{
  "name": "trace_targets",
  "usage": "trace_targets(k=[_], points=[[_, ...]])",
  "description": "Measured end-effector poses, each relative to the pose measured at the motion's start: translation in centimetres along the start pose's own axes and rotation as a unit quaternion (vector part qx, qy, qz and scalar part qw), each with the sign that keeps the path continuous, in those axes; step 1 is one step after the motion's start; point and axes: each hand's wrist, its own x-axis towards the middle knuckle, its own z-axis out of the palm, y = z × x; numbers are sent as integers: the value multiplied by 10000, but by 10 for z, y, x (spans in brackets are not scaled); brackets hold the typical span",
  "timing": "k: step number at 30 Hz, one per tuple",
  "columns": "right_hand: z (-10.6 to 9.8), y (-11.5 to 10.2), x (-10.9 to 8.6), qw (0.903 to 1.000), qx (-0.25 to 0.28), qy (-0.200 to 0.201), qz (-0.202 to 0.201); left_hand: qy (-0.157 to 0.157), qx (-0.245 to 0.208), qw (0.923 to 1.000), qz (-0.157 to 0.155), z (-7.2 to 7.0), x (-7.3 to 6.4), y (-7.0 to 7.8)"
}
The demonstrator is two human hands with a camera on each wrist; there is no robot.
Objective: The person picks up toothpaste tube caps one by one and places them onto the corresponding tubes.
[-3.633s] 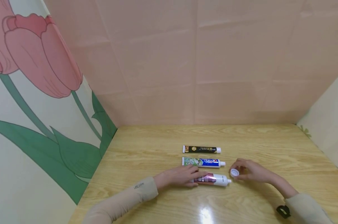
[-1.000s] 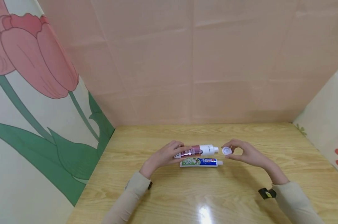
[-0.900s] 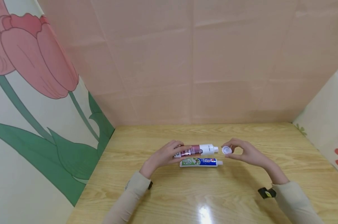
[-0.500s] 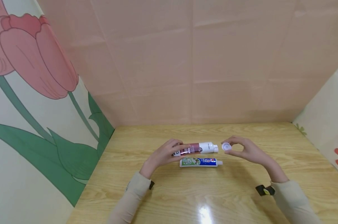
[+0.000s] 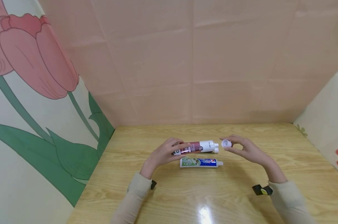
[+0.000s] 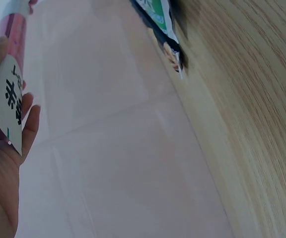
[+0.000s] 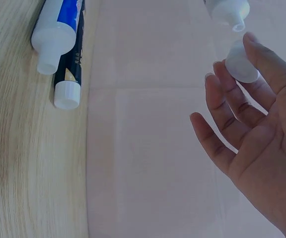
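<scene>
My left hand (image 5: 162, 154) holds a maroon-and-white toothpaste tube (image 5: 206, 146) above the table, its uncapped nozzle pointing right. In the left wrist view, the fingers wrap the tube's white tail end (image 6: 6, 91). Between thumb and fingertips, my right hand (image 5: 249, 151) pinches a round white cap (image 5: 226, 143), just right of the nozzle and apart from it. The right wrist view has this cap (image 7: 242, 63) close below the nozzle (image 7: 237, 24). A green-and-blue toothpaste tube (image 5: 199, 162) lies nearer me. Behind the held tube, a black tube (image 7: 69, 89) is mostly hidden in the head view.
The wooden table (image 5: 169, 199) ends at a pink sheet-covered wall (image 5: 191, 77) at the back. A tulip-printed panel (image 5: 45, 124) stands on the left, and a pale flowered panel (image 5: 328, 118) on the right.
Since the oldest frame, my left hand has lifted the maroon-and-white tube and carried it back over the black one. My right hand followed with the cap; both recently rose a little more.
</scene>
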Motion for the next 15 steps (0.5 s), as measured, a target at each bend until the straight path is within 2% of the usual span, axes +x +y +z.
trace_targets(k=[4,7,11,15], points=[[-1,-2,0,9999,96,-1,-72,146,-42,9999,55,0,3,2],[-2,-2,-2,10000,-27,82,-1,180,-76,9998,28,1,4,3],[-2,1,-4,9991,-162,346,183,230,-75,9997,68,2,4,3],[-3,-5,-4,9977,33,651,180,324,-77,9994,112,2,4,4]])
